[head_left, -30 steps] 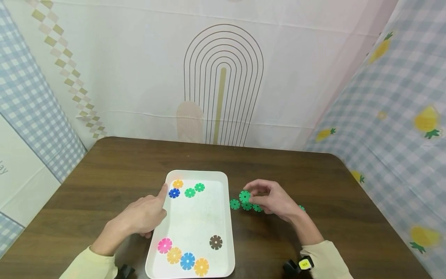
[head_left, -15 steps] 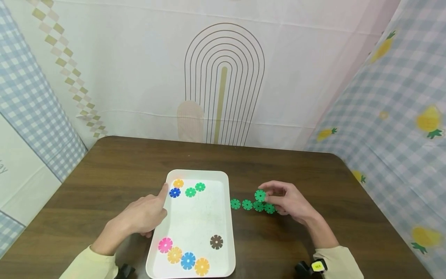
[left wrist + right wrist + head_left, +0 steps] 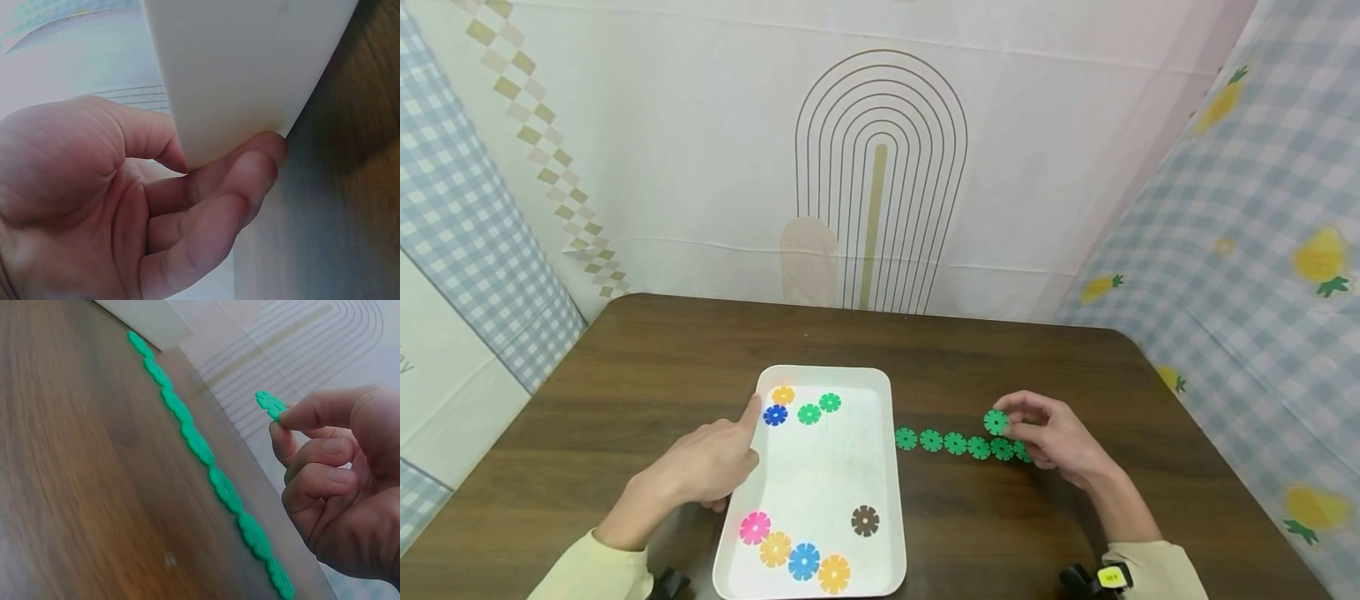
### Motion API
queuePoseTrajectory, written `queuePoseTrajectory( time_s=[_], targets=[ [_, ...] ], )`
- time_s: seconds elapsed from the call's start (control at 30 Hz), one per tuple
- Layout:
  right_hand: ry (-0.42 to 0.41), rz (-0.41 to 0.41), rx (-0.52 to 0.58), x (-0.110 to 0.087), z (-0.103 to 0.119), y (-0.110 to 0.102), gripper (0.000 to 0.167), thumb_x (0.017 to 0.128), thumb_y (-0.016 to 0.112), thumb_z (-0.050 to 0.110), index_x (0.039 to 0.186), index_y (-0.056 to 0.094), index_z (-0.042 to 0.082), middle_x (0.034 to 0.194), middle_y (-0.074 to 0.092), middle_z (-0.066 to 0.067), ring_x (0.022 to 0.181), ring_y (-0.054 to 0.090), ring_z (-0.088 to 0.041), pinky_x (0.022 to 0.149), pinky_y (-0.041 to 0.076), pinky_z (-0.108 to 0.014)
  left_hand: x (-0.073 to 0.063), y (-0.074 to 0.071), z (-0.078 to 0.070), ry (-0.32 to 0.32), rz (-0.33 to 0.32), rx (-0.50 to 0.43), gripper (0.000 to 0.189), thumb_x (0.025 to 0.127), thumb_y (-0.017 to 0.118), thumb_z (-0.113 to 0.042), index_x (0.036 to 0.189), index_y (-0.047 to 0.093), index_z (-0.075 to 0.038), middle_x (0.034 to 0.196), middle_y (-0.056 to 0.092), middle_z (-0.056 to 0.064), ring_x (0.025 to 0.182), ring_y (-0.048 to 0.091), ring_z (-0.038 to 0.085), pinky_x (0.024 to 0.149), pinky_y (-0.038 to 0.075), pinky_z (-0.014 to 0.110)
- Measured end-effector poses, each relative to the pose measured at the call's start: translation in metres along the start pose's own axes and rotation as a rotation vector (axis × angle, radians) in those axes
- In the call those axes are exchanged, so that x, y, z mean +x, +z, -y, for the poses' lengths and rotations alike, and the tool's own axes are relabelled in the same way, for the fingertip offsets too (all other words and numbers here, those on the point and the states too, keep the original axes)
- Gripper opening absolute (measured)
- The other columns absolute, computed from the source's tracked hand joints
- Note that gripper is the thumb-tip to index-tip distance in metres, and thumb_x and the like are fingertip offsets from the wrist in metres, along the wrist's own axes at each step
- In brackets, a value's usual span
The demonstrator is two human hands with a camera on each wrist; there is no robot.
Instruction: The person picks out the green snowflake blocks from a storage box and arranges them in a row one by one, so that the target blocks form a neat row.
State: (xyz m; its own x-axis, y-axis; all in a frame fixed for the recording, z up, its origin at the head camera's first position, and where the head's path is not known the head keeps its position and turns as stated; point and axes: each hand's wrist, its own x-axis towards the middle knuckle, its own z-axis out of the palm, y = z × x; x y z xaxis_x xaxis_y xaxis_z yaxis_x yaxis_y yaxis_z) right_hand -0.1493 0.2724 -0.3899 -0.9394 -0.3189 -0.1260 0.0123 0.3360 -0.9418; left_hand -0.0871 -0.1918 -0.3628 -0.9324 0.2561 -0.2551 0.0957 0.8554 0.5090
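Observation:
My right hand [image 3: 1058, 437] pinches a green notched building disc [image 3: 995, 422] between thumb and index finger, raised over the table. Below it a row of several matching green discs [image 3: 955, 443] lies on the wood, running right from the tray; my fingers hide its right end in the head view. The right wrist view shows the row [image 3: 199, 445] longer, with the held disc [image 3: 270, 404] apart from it. My left hand [image 3: 713, 462] grips the left edge of a white tray [image 3: 827, 483], thumb on one side of the wall [image 3: 244, 75] and fingers curled against the other.
Inside the tray, orange [image 3: 783, 395], dark blue [image 3: 775, 415] and two green discs [image 3: 808, 414] lie near the far end. Pink [image 3: 755, 528], light blue [image 3: 803, 562] and orange-yellow discs line the near end, with a brown disc [image 3: 865, 521] beside them. Cloth hangs behind the table.
My right hand has moved to the right along the row with its green disc, uncovering more of the row. The left hand and the tray stay where they were.

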Motion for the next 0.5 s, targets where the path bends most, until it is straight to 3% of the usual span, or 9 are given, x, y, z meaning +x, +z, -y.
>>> queuePoseTrajectory(
  time_s=[0.5],
  targets=[
    [0.038, -0.072, -0.025, -0.013, -0.012, -0.024, 0.034, 0.103, 0.065, 0.010, 0.133, 0.057, -0.003, 0.090, 0.065, -0.001, 0.048, 0.032, -0.006, 0.045, 0.031, -0.026, 0.000, 0.000, 0.000, 0.005, 0.000, 0.002, 0.084, 0.100, 0.055, -0.010, 0.166, 0.007, 0.007, 0.064, 0.056, 0.004, 0.042, 0.056, 0.020, 0.049, 0.039, 0.032]
  ],
)
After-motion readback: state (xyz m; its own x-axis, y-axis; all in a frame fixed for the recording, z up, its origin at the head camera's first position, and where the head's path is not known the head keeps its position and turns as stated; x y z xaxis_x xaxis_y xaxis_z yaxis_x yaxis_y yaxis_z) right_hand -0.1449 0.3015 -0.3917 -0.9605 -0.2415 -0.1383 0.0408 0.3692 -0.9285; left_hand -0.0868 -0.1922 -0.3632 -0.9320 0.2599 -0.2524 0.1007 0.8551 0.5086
